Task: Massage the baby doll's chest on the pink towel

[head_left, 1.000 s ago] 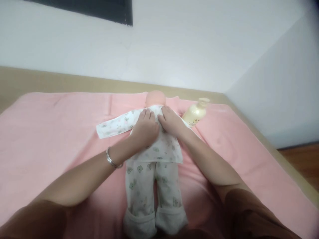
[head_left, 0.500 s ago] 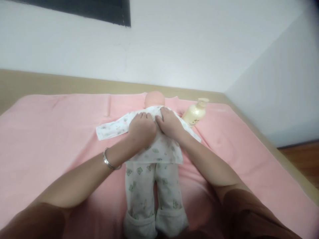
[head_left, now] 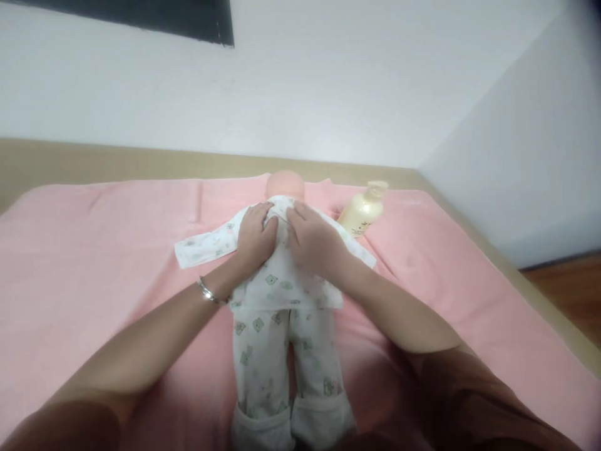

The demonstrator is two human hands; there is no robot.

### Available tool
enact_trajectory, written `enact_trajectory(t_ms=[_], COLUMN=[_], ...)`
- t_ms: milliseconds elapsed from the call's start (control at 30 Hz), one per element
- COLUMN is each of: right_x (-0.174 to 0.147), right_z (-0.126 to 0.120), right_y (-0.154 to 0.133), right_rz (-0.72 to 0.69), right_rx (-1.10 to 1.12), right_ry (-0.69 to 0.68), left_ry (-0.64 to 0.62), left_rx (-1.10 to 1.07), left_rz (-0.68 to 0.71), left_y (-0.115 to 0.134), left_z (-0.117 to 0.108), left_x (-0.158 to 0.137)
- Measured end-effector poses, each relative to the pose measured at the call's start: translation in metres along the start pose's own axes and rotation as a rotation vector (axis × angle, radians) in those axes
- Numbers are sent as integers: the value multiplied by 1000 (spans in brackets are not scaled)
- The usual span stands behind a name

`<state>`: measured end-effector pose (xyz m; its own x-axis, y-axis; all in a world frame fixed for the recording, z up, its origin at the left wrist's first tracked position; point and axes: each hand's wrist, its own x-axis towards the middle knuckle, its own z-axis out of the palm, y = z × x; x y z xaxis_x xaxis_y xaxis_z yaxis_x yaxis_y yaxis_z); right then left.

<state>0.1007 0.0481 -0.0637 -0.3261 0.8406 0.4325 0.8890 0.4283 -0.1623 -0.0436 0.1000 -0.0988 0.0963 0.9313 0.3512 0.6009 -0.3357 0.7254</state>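
A baby doll (head_left: 285, 183) lies stretched out with its head away from me, its face not showing. It wears a white printed top (head_left: 282, 288) and matching trousers (head_left: 263, 363) with plain turned-up cuffs. My left hand (head_left: 257, 235) rests open on the left of the doll's upper body, thumb apart from the fingers. On the other side, my right hand (head_left: 312, 241) lies on the top with its fingers extended toward the collar. Between the two hands a strip of the printed cloth shows. Neither hand grips anything.
Under the doll a pink cloth (head_left: 94, 250) covers a light wooden surface (head_left: 70, 156). A pale yellow pump bottle (head_left: 362, 212) stands tilted near the doll's right-hand sleeve. Behind is a white wall (head_left: 328, 94) with a dark panel (head_left: 188, 19).
My left hand has gone from a curled fist to lying flat, slightly further left. My right hand has turned more onto its edge and shifted a little. The view has drifted slightly.
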Motion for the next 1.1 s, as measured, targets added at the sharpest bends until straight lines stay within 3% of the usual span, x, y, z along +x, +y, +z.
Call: enact_trajectory(t_ms=[167,367,533,733,933,1100], right_x=[12,9,11,14,13,15], right_z=[-2,22,16,21,15,16], right_y=[17,11,14,18,15,16], right_rz=[15,35,47,23,27,6], right_rx=[54,148,186,185,211,144], right_ry=[141,-16,116,-11,127,-47], left_ry=[9,25,22,27,30,14], left_rx=[3,21,-5,-4,-14,-17], left_rz=[1,20,20,30,40,34], left_y=[-1,-7,-4,-6,-8,-8], left_z=[0,3,2,2,3,1], left_x=[0,4,3,2,3,4])
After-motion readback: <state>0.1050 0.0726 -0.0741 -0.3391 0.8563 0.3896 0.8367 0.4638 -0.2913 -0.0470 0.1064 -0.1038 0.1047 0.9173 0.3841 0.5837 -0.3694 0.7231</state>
